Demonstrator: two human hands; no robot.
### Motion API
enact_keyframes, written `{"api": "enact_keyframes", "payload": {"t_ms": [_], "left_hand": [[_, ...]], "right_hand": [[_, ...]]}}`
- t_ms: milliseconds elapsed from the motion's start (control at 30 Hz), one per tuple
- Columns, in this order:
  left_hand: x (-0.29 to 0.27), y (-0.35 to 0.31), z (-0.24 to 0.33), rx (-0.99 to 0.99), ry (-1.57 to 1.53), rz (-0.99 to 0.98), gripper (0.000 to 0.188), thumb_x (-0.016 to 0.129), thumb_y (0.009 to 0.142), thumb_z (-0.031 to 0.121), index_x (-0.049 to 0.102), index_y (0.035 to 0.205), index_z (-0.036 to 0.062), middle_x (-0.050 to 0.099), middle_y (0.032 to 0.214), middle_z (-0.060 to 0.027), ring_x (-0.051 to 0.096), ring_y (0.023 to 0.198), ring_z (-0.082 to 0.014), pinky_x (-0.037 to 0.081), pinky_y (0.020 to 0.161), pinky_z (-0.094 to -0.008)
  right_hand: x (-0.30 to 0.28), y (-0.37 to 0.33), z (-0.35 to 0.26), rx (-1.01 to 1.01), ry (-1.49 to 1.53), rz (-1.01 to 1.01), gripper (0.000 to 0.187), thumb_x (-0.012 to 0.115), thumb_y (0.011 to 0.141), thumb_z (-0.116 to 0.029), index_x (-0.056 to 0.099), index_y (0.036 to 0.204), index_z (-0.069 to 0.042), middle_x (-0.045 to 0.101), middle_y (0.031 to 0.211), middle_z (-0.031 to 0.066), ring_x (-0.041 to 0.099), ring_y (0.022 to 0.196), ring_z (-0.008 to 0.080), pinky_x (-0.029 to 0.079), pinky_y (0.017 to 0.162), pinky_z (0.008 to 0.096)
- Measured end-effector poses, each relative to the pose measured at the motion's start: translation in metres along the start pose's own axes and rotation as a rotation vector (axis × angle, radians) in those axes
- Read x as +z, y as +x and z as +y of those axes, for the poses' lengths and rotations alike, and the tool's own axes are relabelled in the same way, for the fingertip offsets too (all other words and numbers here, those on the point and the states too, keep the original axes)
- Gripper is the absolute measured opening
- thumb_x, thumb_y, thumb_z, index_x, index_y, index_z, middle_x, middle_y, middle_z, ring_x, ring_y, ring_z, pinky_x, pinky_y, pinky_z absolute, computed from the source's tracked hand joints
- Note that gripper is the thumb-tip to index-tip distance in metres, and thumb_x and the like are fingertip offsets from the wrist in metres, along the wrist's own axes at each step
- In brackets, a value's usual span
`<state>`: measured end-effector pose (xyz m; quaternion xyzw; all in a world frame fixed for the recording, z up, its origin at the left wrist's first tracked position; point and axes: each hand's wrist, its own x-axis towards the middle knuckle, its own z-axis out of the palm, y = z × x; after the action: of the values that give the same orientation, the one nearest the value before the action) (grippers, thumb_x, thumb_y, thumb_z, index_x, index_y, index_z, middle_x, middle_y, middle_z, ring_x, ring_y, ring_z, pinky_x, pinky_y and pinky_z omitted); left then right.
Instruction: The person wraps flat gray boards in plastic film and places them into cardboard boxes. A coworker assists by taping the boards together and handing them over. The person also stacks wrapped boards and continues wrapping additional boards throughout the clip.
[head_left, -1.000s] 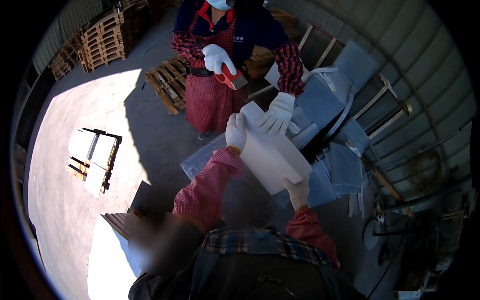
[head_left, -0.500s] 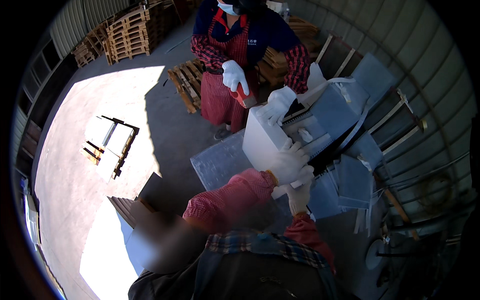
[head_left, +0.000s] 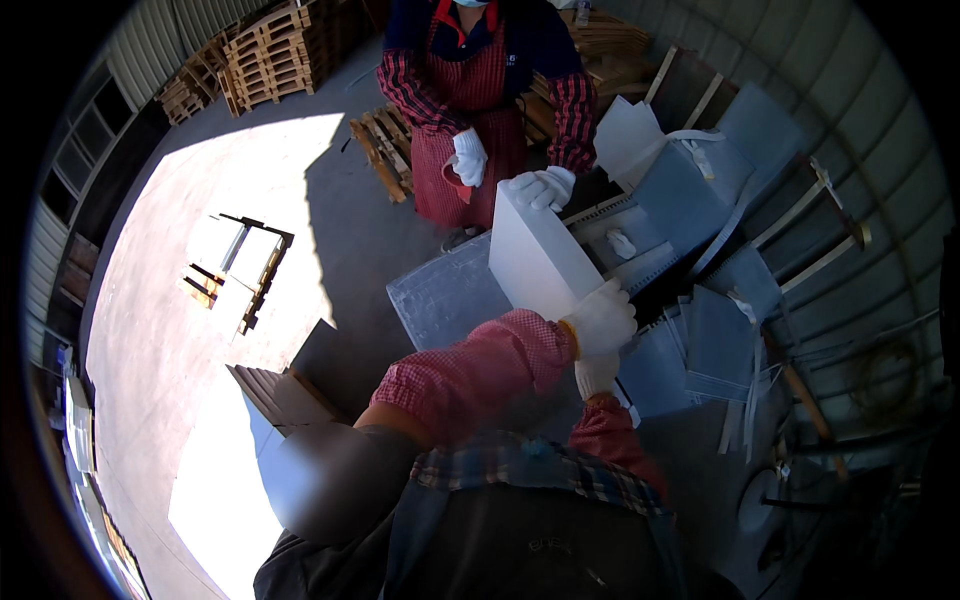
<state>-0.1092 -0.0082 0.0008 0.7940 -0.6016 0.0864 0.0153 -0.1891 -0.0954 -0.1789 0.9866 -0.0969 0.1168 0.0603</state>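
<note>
A white rectangular slab stands on edge on a grey, scuffed tabletop, stretching from me towards a co-worker. My left hand, in a white glove, is closed over the slab's near end. Just below it is my gloved right hand, close against the same end; its fingers are hidden behind my left hand. At the far end, one of the co-worker's gloved hands rests on the slab's top edge. Their other gloved hand holds a red hand tool whose kind I cannot make out.
Grey sheets and thin panels lie to the right, with loose white strips. Wooden pallets are stacked at the far left, and another pallet is beside the co-worker. A loaded pallet sits on the sunlit floor.
My left hand has slid to the slab's near end, its spread fingers now closed. The co-worker's hand has shifted along the top edge, and the red tool has moved away from the slab.
</note>
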Motion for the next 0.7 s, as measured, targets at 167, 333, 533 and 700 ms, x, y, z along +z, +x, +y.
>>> {"api": "enact_keyframes", "payload": {"t_ms": [167,333,533,700], "left_hand": [[0.001,-0.003,0.02,0.066,0.137,0.163,0.01,0.067,0.081,0.019,0.074,0.087,0.0162,0.066,0.098,0.0027,0.062,0.105,-0.0218,0.04,0.11,-0.0401],[0.006,-0.056,0.037,-0.191,-0.252,0.806,0.019,0.074,0.083,0.025,0.069,0.096,0.0115,0.067,0.112,-0.0067,0.062,0.109,-0.0283,0.048,0.101,-0.0448],[-0.015,-0.088,0.035,-1.187,-1.143,0.488,0.062,0.072,0.092,0.041,0.053,0.135,0.0012,0.062,0.131,-0.0198,0.062,0.119,-0.0368,0.048,0.101,-0.0439],[-0.003,-0.078,0.025,-1.342,-1.464,0.269,0.087,0.073,0.088,0.056,0.042,0.151,0.0043,0.06,0.141,-0.0185,0.06,0.129,-0.0343,0.049,0.103,-0.0412]], "right_hand": [[-0.013,-0.002,0.008,0.031,0.168,-0.027,0.055,0.075,0.093,-0.021,0.054,0.138,0.0,0.063,0.133,0.0149,0.063,0.121,0.0249,0.052,0.099,0.037],[-0.044,0.009,-0.015,0.312,1.118,0.004,0.052,0.077,0.091,-0.015,0.055,0.135,0.002,0.065,0.13,0.0152,0.065,0.118,0.0226,0.053,0.097,0.0355],[-0.121,0.019,-0.023,0.547,1.323,0.095,0.06,0.088,0.079,-0.008,0.058,0.129,0.005,0.07,0.117,0.0128,0.069,0.107,0.0202,0.056,0.089,0.0347],[-0.111,0.014,-0.032,0.586,1.724,0.096,0.071,0.087,0.077,0.0,0.05,0.138,0.003,0.064,0.129,0.0151,0.065,0.117,0.0234,0.056,0.095,0.0354]]}}
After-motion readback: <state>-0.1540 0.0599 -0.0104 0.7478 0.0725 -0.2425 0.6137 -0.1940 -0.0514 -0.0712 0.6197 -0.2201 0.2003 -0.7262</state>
